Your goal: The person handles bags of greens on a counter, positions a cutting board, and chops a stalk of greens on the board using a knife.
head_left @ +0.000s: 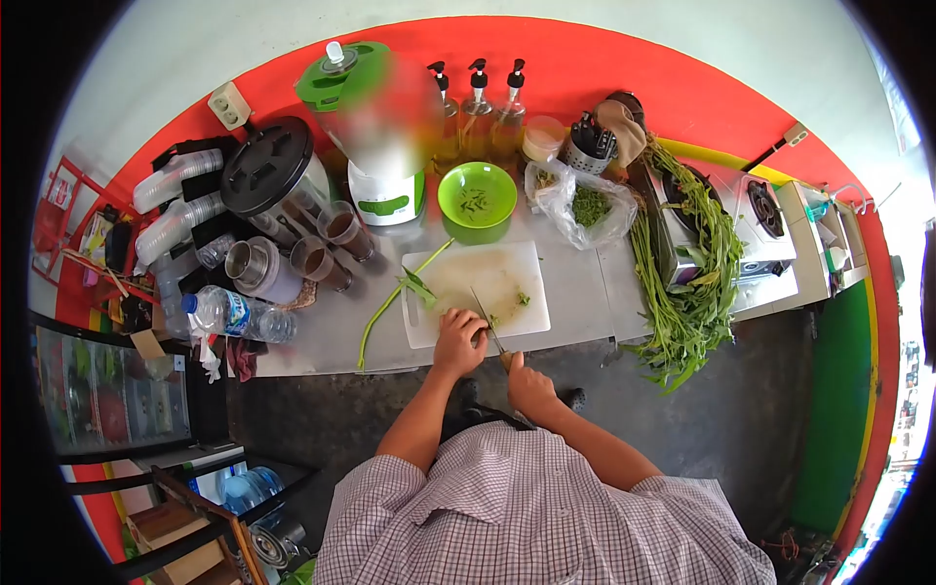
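Note:
My right hand (533,388) is closed round the handle of a knife (490,323), whose blade points away from me over a white cutting board (463,276). Beside the blade, my left hand (460,341) rests on the board's near edge with its fingers curled. Whatever those fingers pinch is hidden. Small cut green pieces (524,298) lie on the board. Across its left side stretches a long green stalk (370,324) with a few leaves. A green bowl (480,235) behind the board holds some chopped greens (474,200).
Right of the bowl sits a clear plastic bag (616,230) of chopped greens. A bundle of leafy stalks (697,292) hangs over the counter edge by a stove (765,249). At left stand a blender (387,198), two cups (346,230) and a lying water bottle (239,317).

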`<action>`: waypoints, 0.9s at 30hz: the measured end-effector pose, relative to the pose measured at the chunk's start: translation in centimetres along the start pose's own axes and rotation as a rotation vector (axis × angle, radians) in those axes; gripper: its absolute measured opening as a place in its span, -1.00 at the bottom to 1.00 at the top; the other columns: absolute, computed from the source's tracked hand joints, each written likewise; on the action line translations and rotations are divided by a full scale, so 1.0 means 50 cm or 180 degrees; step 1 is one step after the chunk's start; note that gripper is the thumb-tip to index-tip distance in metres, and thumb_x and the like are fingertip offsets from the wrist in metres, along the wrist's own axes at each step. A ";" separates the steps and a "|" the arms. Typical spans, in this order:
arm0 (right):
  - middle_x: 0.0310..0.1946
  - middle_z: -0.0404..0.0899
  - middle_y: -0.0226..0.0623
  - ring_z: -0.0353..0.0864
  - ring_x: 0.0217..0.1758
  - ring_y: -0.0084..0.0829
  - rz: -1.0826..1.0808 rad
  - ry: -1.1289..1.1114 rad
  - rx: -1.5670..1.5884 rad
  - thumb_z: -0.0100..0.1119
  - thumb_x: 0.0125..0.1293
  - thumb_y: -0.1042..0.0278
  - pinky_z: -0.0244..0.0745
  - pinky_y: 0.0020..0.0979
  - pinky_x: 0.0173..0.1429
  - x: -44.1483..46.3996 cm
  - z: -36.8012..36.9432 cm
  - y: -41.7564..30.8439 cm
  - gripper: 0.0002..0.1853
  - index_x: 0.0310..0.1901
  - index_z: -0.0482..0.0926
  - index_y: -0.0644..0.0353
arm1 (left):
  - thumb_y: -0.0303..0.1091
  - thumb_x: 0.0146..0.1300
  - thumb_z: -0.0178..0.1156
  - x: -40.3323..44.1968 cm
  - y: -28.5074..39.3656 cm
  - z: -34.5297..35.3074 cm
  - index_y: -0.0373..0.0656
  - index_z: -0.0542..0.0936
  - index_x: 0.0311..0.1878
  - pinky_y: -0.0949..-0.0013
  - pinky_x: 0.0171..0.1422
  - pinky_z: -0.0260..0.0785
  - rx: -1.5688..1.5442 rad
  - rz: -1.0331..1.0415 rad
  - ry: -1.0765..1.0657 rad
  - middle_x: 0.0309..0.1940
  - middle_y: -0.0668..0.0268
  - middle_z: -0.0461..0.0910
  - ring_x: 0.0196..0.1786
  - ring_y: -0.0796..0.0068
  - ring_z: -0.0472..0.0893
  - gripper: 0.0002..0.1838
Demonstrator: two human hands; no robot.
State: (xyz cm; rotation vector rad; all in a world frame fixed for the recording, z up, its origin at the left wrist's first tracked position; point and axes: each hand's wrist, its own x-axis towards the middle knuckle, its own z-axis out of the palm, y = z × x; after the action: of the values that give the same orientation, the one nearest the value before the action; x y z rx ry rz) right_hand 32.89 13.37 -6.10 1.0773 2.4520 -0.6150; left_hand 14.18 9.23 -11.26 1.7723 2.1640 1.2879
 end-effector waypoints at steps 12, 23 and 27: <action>-0.19 0.72 0.20 0.77 -0.10 0.16 0.0070 -0.0228 0.0142 0.12 0.29 0.43 0.66 0.03 0.02 -0.005 -0.030 -0.010 -0.42 0.29 0.20 0.46 | -0.43 0.09 0.34 -0.003 0.003 -0.003 -0.06 0.65 -0.25 0.08 0.20 0.29 0.0049 -0.0078 -0.0047 -0.21 0.38 0.57 0.03 0.21 0.48 -0.86; -0.20 0.73 0.18 0.79 -0.09 0.06 -0.0009 0.0008 0.0033 0.16 0.28 0.44 0.68 0.00 0.00 -0.010 -0.028 0.000 -0.48 0.21 0.23 0.43 | -0.44 0.03 0.37 -0.011 -0.001 0.005 -0.08 0.66 -0.26 0.08 0.17 0.30 0.0053 0.0053 0.0160 -0.24 0.35 0.59 0.00 0.17 0.50 -0.83; -0.21 0.73 0.15 0.79 -0.09 0.04 0.0088 -0.0141 0.0050 0.19 0.27 0.42 0.68 -0.02 -0.02 0.012 -0.019 0.000 -0.45 0.22 0.23 0.43 | -0.44 0.02 0.37 -0.011 0.000 0.007 -0.08 0.67 -0.26 0.08 0.17 0.30 0.0060 0.0005 0.0137 -0.23 0.35 0.59 -0.01 0.17 0.50 -0.83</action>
State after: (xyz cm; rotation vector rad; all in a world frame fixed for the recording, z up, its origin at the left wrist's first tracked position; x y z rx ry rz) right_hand 32.36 14.24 -5.61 1.0901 2.3944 -0.6437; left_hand 14.51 8.98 -11.72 1.7696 2.2048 1.3223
